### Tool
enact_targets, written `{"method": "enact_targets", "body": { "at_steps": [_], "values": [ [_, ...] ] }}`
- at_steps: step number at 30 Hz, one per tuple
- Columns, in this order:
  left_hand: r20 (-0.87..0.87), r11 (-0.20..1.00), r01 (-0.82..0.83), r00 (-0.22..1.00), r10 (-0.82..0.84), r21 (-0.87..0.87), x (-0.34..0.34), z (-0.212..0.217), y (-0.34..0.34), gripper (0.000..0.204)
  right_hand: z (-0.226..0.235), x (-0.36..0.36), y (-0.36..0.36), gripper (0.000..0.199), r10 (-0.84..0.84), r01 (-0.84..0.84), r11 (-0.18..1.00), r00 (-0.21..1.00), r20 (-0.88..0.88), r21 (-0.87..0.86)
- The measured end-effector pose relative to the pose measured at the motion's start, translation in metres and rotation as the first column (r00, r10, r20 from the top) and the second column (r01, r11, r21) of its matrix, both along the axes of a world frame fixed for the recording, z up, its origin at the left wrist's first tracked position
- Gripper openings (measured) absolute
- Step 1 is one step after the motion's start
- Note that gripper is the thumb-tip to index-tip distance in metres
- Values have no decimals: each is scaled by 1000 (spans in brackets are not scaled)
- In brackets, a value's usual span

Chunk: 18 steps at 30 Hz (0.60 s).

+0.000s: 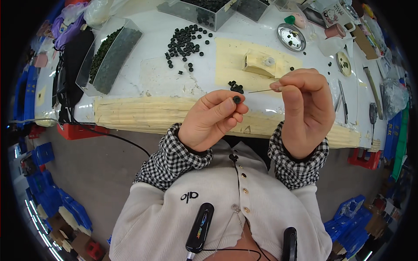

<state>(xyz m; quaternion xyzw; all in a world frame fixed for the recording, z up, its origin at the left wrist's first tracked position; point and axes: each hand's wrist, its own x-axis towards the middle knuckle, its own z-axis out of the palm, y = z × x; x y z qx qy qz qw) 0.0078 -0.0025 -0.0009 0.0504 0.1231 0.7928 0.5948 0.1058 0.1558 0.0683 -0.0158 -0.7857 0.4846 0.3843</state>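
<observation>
Near the front edge of the table, my left hand (pixel 208 118) pinches a small dark round part (pixel 236 99) between thumb and fingertips. To its right, my right hand (pixel 310 102) is closed on a thin metal needle (pixel 260 91). The needle's tip points left toward the part, with a gap between them. Just beyond my left fingertips lies a small pile of dark parts (pixel 236 87). A cream-coloured block with a pale round knob (pixel 257 63) sits on yellow tape behind the needle.
Many dark round pieces (pixel 187 41) are scattered at the back middle. A clear bin (pixel 109 74) of small green parts stands at the left, with another clear bin (pixel 209 17) behind. A metal dish (pixel 291 37), tweezers (pixel 344 102) and a screwdriver (pixel 373 115) lie at the right.
</observation>
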Motion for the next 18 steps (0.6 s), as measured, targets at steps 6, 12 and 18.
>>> {"method": "enact_targets", "body": {
  "at_steps": [6,12,18],
  "values": [
    [8,1000,13,1000,-13,4,1,1,0,21,-5,-2,-14,11,114,-108,978,993,27,-178],
    [15,1000,13,1000,-13,7,2,1,1,20,-5,-2,-15,11,145,-135,972,989,35,-191],
    [15,1000,3,1000,-3,0,3,2,0,20,-6,-2,-15,9,133,-125,976,991,31,-178]
  ]
}}
